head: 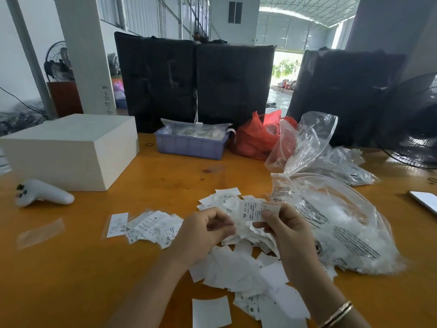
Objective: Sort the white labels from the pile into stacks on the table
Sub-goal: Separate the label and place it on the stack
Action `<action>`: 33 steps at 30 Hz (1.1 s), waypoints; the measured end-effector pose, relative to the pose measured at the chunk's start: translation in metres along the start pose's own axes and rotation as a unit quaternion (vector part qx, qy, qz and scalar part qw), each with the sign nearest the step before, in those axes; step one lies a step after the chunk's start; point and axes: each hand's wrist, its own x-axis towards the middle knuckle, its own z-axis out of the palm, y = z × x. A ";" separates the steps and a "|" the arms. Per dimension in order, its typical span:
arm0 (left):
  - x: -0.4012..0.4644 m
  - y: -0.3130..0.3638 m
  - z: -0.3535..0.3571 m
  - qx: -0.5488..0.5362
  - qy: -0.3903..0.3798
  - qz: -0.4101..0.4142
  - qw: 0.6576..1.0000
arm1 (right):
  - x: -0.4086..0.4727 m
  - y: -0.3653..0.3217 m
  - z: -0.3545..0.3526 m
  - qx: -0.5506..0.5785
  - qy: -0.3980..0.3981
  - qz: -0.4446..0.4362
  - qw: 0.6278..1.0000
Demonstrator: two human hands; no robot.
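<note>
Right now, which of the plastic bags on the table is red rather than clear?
The crumpled red plastic bag at the back, beside the lilac plastic tray. The other bags to its right are clear with black print.

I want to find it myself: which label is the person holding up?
Start at the big clear bag on the table's right. Just left of it, the right hand pinches one label. It alone is lifted, and it reads XL.

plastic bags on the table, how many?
3: a red bag at the back beside the purple bin, an upright clear bag right of it, and a large clear bag by the right hand. The crumpled plastic behind may hide more.
</note>
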 end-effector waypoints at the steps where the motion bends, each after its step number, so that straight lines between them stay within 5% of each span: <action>1: 0.000 0.000 0.000 -0.002 0.004 0.001 1.000 | -0.001 0.000 0.002 -0.009 -0.004 -0.003 1.000; 18: 0.001 0.001 -0.003 -0.028 0.030 0.015 0.999 | -0.002 0.006 0.005 -0.098 -0.002 -0.019 0.995; 33: 0.001 0.002 -0.005 -0.057 0.025 0.020 0.998 | -0.002 0.002 0.005 -0.047 -0.002 0.010 0.999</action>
